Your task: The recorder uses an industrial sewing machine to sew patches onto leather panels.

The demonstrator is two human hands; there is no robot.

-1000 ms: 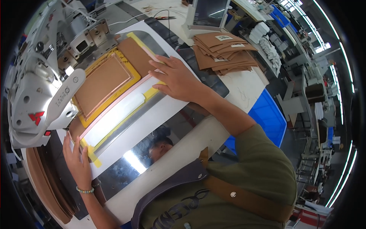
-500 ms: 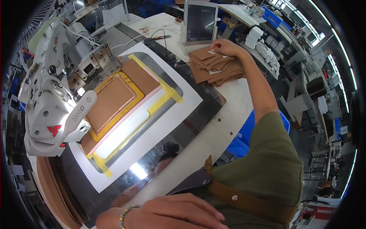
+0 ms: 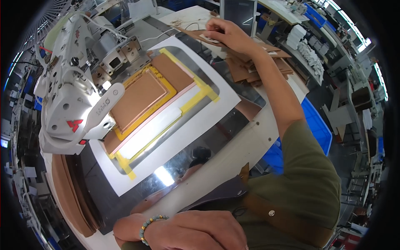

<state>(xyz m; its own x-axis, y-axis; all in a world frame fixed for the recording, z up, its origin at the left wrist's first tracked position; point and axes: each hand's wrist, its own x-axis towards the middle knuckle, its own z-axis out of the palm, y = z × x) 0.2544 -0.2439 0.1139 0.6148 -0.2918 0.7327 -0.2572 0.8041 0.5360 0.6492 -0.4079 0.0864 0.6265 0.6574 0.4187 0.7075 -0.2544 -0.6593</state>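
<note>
My right hand (image 3: 225,35) reaches far forward and pinches the top brown leather piece (image 3: 199,34) of a stack of brown cut pieces (image 3: 250,68) at the table's far right. My left hand (image 3: 196,231) lies near my body at the lower edge, fingers curled against my apron, with a bead bracelet on the wrist; nothing shows in it. Between them lies a brown leather panel (image 3: 137,100) clamped in a yellow frame (image 3: 168,89) on a white template plate (image 3: 208,121), under the head of a white industrial sewing machine (image 3: 75,91).
A monitor (image 3: 237,14) stands behind the stack. Curved brown leather strips (image 3: 68,196) lie along the table's left edge. A blue bin (image 3: 316,129) sits below the table at the right. Cables (image 3: 162,31) run behind the machine. Other workbenches fill the far right.
My right hand left the yellow frame and reached out to the stack of brown pieces, now lifting the top one. My left hand drew back from the table's left edge to my body.
</note>
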